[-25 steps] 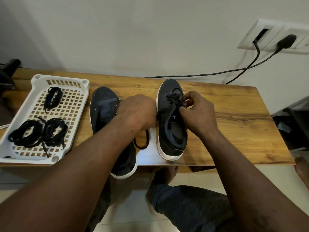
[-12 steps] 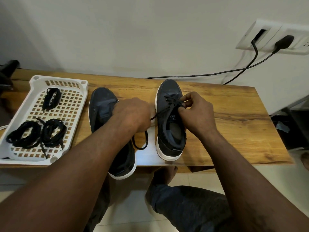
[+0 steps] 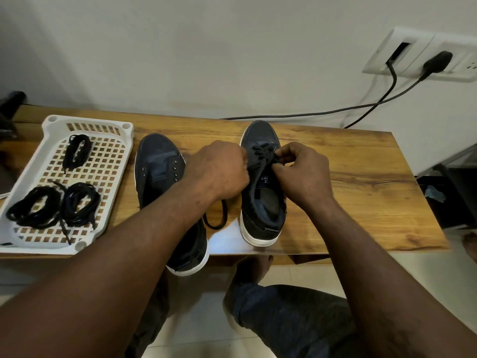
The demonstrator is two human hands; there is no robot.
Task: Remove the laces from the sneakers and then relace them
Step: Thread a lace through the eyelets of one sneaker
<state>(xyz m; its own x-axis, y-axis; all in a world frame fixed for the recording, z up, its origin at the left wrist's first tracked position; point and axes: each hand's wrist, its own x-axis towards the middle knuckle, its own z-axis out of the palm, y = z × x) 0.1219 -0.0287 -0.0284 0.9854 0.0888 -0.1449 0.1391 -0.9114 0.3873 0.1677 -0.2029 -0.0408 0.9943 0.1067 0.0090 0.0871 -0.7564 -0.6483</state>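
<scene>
Black lace (image 3: 260,161) is pinched by both my hands, left (image 3: 219,169) and right (image 3: 302,171), over the right sneaker (image 3: 260,202) on the worktop (image 3: 361,182); tugging unevenly could snag an eyelet.

The left hand (image 3: 222,171), which sat out by the unlaced sneaker half a second ago, now presses against the right sneaker's (image 3: 262,187) side, hiding the taut lace (image 3: 260,166) strand.

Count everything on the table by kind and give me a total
Sneakers: 2, left sneaker, right sneaker
Trays: 1, white tray
Lace bundles in tray: 3
Laces on the right sneaker: 1
Total: 7
</scene>
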